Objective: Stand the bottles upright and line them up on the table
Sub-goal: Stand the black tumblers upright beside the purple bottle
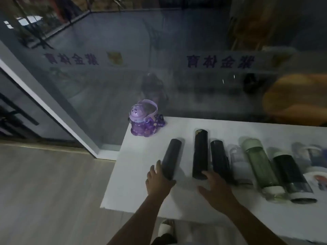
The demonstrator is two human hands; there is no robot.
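Several bottles lie on their sides in a row on the white table (134, 191). The leftmost is a dark grey flask (172, 157); my left hand (158, 181) is wrapped around its near end. Beside it lies a taller black flask (200, 152), and the fingertips of my right hand (215, 190) touch its near end, fingers spread. Further right lie another black flask (220, 160), a clear bottle with white sleeve (239, 165), a green bottle (260, 163) and a dark bottle with white ends (292, 175). A purple cartoon bottle (143, 121) stands upright at the far left corner.
A glass wall (159, 68) with lettering runs just behind the table. The table's left edge drops to a wooden floor (53, 191). More bottles (315, 156) lie at the right edge of view. A foot in a white slipper (165, 227) shows below the table's near edge.
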